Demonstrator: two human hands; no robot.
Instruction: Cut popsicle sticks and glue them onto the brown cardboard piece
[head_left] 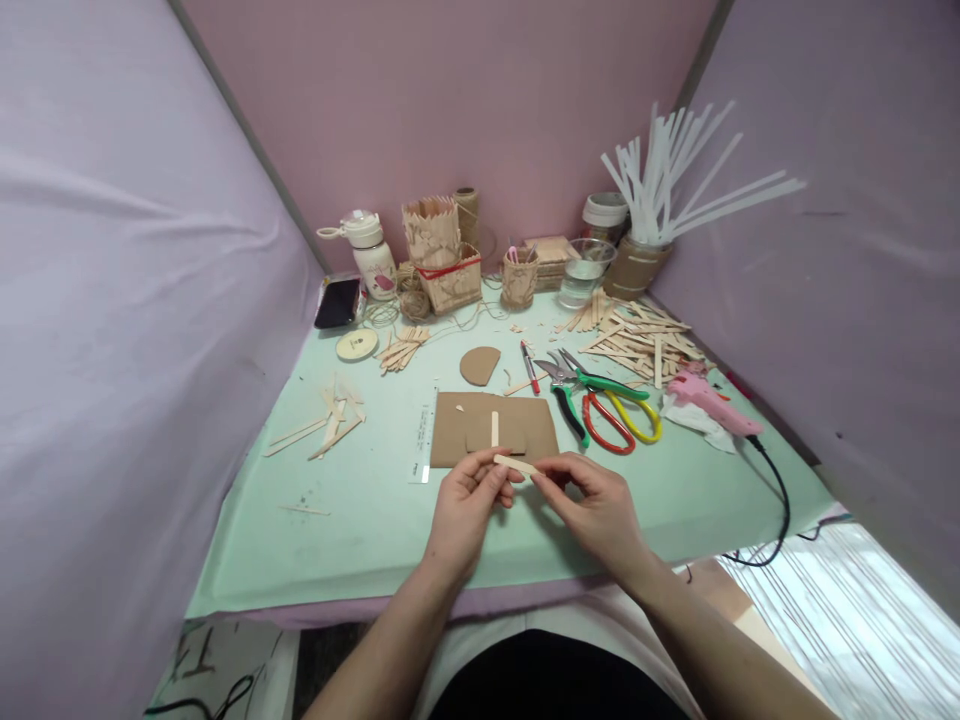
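Between my two hands, near the front of the table, is a short wooden craft stick [515, 464]. My left hand [471, 500] pinches its left end with thumb and fingers. At the other end, my right hand [592, 500] grips it between thumb and fingertips. Just beyond the hands lies a brown cardboard sheet [450, 430]. On it rests a smaller cardboard piece [512, 436], with another craft stick [494, 428] lying upright across it. A clear ruler [421, 440] lies along the sheet's left side.
To the right are pruning shears [571, 415], red-handled scissors [609, 425] and a pink glue gun [712, 402] with a black cord. A heap of craft sticks [645, 340] lies behind them. A red marker [529, 368] and a rounded cardboard piece [480, 366] lie beyond the sheet.
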